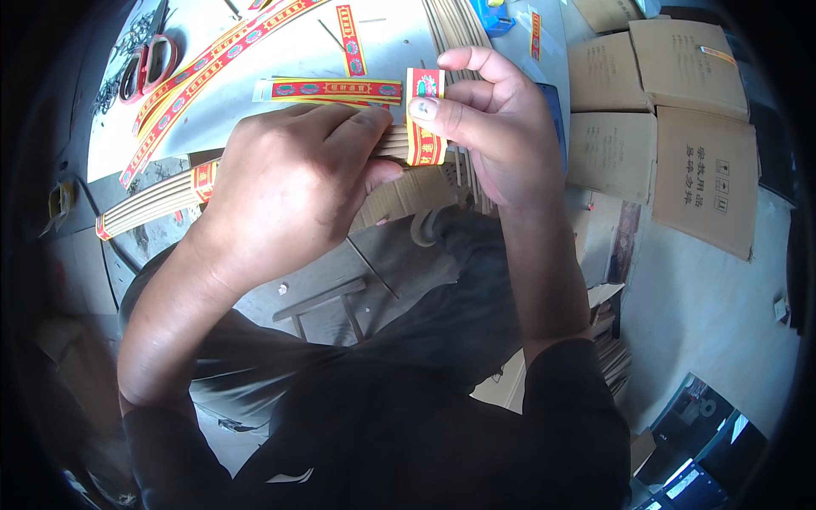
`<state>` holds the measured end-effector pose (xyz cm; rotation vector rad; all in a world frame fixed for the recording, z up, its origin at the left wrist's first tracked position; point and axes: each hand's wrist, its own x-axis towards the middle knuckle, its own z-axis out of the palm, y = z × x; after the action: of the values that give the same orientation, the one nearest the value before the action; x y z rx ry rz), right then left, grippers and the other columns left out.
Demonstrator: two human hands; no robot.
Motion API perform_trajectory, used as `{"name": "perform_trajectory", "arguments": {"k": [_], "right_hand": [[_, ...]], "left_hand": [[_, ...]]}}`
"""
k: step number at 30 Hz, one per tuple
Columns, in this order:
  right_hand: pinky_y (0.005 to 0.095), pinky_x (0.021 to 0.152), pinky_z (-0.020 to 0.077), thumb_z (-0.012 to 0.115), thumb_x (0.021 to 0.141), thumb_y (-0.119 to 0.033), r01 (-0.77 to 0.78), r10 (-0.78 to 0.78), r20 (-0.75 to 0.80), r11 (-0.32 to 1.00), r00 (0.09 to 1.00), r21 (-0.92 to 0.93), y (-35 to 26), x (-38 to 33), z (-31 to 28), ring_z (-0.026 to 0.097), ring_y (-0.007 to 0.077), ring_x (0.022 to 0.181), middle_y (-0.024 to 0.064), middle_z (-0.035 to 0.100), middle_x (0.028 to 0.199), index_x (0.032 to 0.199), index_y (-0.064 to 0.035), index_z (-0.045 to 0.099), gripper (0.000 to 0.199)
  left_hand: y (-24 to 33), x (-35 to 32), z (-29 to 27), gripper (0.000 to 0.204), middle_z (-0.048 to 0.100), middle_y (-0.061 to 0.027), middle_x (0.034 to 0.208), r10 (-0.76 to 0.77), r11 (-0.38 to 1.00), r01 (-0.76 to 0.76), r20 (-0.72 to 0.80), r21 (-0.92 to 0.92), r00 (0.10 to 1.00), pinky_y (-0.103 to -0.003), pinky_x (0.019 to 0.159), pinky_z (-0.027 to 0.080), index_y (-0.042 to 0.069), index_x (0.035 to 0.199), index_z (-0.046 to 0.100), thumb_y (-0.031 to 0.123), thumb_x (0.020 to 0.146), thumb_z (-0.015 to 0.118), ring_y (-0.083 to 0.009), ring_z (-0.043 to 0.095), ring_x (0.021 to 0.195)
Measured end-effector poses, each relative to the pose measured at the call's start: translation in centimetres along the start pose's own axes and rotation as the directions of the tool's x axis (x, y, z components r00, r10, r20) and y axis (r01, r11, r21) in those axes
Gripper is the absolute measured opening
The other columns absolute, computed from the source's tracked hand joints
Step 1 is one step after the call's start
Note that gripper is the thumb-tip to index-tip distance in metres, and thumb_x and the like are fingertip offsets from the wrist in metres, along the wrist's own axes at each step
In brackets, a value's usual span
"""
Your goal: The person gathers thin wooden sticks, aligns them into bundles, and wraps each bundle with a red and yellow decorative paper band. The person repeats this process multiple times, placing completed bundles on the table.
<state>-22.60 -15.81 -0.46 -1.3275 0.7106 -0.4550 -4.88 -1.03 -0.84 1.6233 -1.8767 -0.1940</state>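
Along the near edge of the worktop (pixel 223 104), the stick bundle (pixel 160 201) is running left to right, the left hand (pixel 289 174) grasping its middle; the right hand (pixel 501 123) is pinching a paper band (pixel 426 146) across its right end.

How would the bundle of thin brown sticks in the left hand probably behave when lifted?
The bundle of sticks would likely move as one piece, since red-and-yellow bands wrap around it. It would probably stay fairly stiff, as the sticks lie lengthwise, packed together. Single sticks might snap if bent, because they look thin.
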Motion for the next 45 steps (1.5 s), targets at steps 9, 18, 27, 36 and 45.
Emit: {"name": "perform_trajectory", "arguments": {"k": [9, 18, 27, 36, 45], "right_hand": [[0.0298, 0.085, 0.0593, 0.073, 0.091, 0.003, -0.053, 0.053, -0.020, 0.998, 0.998, 0.021, 0.4, 0.1, 0.4, 0.074, 0.0180, 0.094, 0.0190, 0.075, 0.103, 0.130, 0.0065, 0.052, 0.044], [0.0330, 0.088, 0.0617, 0.075, 0.091, -0.003, -0.127, 0.124, 0.034, 0.988, 0.992, 0.085, 0.7, 0.6, 0.2, 0.074, 0.0200, 0.098, 0.0162, 0.073, 0.111, 0.130, 0.0085, 0.056, 0.044], [0.0345, 0.088, 0.0633, 0.075, 0.092, -0.006, -0.166, 0.157, 0.074, 0.975, 0.985, 0.145, 0.7, 0.7, 0.0, 0.074, 0.0192, 0.099, 0.0145, 0.071, 0.111, 0.126, 0.0063, 0.058, 0.041], [0.0319, 0.084, 0.0630, 0.076, 0.092, -0.008, -0.156, 0.148, 0.062, 0.974, 0.987, 0.165, 1.0, 0.6, 0.2, 0.073, 0.0162, 0.093, 0.0100, 0.069, 0.103, 0.113, 0.0010, 0.060, 0.028], [0.0331, 0.086, 0.0611, 0.070, 0.096, -0.008, -0.178, 0.177, 0.025, 0.960, 0.984, 0.214, 1.3, 0.7, 0.2, 0.071, 0.0173, 0.095, 0.0101, 0.069, 0.102, 0.111, -0.0020, 0.059, 0.019]], "left_hand": [[-0.1, -0.4, 0.1, 0.043, 0.076, -0.0172, 0.101, 0.003, 0.998, -0.005, 0.030, 0.064, 1.000, -0.043, 0.076, 0.061, -0.002, 0.117, 0.070, 0.022, 0.085, 0.084, -0.0363, 0.075, 0.088], [-0.9, -0.4, 0.7, 0.037, 0.074, -0.0112, 0.093, 0.116, 0.987, -0.103, -0.108, 0.122, 0.987, -0.040, 0.066, 0.059, 0.002, 0.112, 0.071, 0.027, 0.087, 0.080, -0.0293, 0.073, 0.078], [-1.2, -0.4, 1.5, 0.033, 0.074, -0.0081, 0.097, 0.211, 0.972, -0.182, -0.221, 0.148, 0.952, -0.038, 0.067, 0.058, 0.008, 0.113, 0.069, 0.024, 0.087, 0.081, -0.0258, 0.073, 0.076], [-1.8, -0.4, 2.0, 0.030, 0.074, -0.0072, 0.097, 0.311, 0.942, -0.261, -0.256, 0.209, 0.915, -0.038, 0.066, 0.056, 0.011, 0.111, 0.068, 0.026, 0.088, 0.080, -0.0245, 0.073, 0.078], [-1.0, -0.5, 1.5, 0.065, 0.070, -0.0071, 0.104, 0.243, 0.939, -0.202, -0.119, 0.278, 0.963, -0.038, 0.075, 0.058, 0.019, 0.141, 0.066, 0.011, 0.080, 0.083, -0.0244, 0.070, 0.086]]}}
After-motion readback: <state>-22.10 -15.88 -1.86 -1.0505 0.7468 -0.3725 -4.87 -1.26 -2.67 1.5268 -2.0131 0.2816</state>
